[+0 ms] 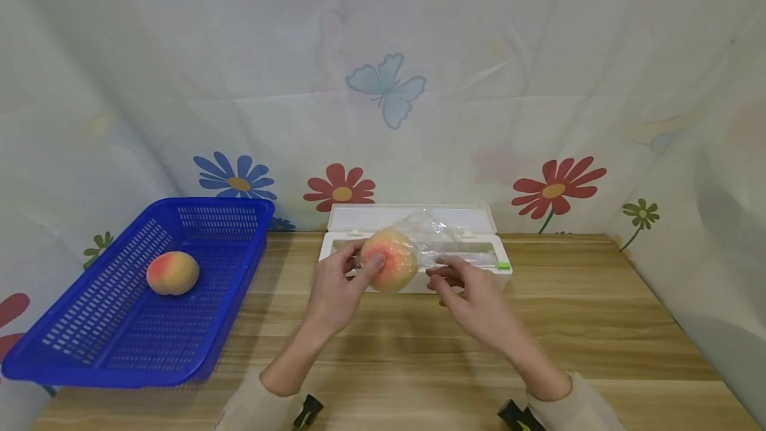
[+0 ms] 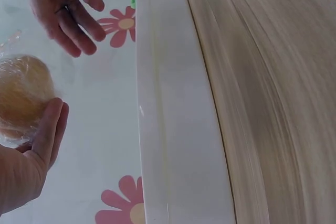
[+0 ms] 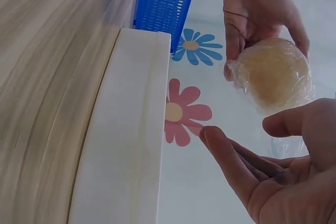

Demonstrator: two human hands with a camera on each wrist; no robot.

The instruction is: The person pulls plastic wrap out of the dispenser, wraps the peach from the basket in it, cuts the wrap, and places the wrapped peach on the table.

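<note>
My left hand grips a yellow-and-red peach, thumb pressed on its near side. Clear plastic wrap covers the peach and trails off loosely to its right. Just right of the fruit, my right hand has its fingers loosely bent. In the right wrist view, thumb and fingers of that hand stand apart with nothing pinched between them. Both hands are raised in front of a white wrap dispenser box, whose lid is up at the back.
At the left stands a blue plastic basket with another peach inside. A small green piece sits at the box's right end. Behind the wooden table hangs a flower-printed cloth.
</note>
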